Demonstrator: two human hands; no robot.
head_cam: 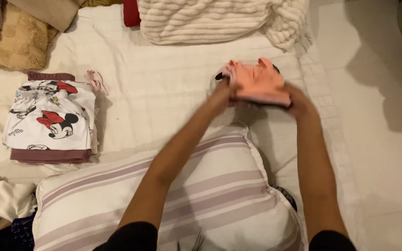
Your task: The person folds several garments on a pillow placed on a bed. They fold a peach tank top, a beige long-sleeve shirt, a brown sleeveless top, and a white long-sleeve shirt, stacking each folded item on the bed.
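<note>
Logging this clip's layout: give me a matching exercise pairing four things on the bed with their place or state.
Things:
1. salmon-pink garment
2. cartoon-print folded clothes
3. striped pillow
4. cream ribbed blanket

Places or states:
A. far edge of the bed, bunched
B. held between the left hand and the right hand
C. stacked at the left on the white sheet
D. nearest the camera, under the forearms

Pairs: 1-B, 2-C, 3-D, 4-A

No packages, labels, signs or screens show anywhere on the bed or the floor beside it.
</note>
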